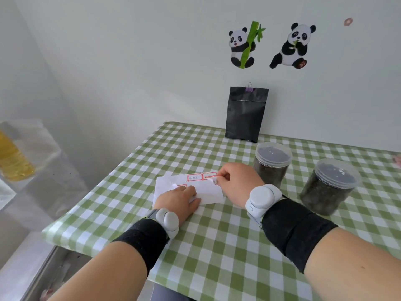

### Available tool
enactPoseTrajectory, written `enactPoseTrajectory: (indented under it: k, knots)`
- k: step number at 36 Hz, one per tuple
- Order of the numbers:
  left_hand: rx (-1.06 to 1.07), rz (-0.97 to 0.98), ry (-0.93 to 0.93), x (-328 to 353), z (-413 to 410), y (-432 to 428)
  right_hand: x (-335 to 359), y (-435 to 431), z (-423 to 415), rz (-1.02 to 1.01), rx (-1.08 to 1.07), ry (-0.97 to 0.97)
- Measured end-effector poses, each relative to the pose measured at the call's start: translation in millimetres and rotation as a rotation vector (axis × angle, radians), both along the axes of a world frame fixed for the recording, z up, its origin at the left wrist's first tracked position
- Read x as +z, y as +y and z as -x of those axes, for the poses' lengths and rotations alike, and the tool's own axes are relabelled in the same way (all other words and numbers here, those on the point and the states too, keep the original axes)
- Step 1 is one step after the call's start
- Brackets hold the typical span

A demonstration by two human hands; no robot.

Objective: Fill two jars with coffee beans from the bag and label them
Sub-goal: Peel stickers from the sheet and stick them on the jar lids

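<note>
On the green-checked tabletop (pixel 217 246) lies a white sheet of labels (pixel 208 192). The left hand (pixel 176 198) rests on its near edge, fingers laid loosely over the paper, pressing it down. The right hand (pixel 236 183) pinches a red-bordered label (pixel 209 175) at the sheet's far right corner between thumb and forefinger. The labels carry faint handwriting, too small to read. To the right stand the left jar (pixel 271 168) and the right jar (pixel 327 192), both lidded and full of dark beans. A plain black bag (pixel 245 115), shut with a purple clip (pixel 249 88), leans on the wall.
</note>
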State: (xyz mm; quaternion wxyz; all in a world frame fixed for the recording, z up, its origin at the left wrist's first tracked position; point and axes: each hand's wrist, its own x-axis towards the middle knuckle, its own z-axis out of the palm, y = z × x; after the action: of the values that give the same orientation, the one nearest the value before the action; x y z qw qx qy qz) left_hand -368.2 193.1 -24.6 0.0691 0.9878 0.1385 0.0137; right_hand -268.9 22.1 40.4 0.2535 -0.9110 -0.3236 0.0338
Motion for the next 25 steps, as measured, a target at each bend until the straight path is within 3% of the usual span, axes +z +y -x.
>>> enactPoseTrajectory:
  k: [16,19,22,25]
  knots:
    - [0.026,0.004,0.055,11,-15,5,26,-8,-3,-0.048,-0.006,0.015]
    - [0.089,0.049,-0.027,23,-16,-1,36,-12,-5,-0.079,-0.011,0.011]
    - [0.131,0.217,-0.190,42,-20,-11,49,-19,-9,-0.130,-0.029,0.004]
    - [0.207,0.631,-0.360,72,-33,-30,63,-28,-16,-0.150,-0.081,-0.064]
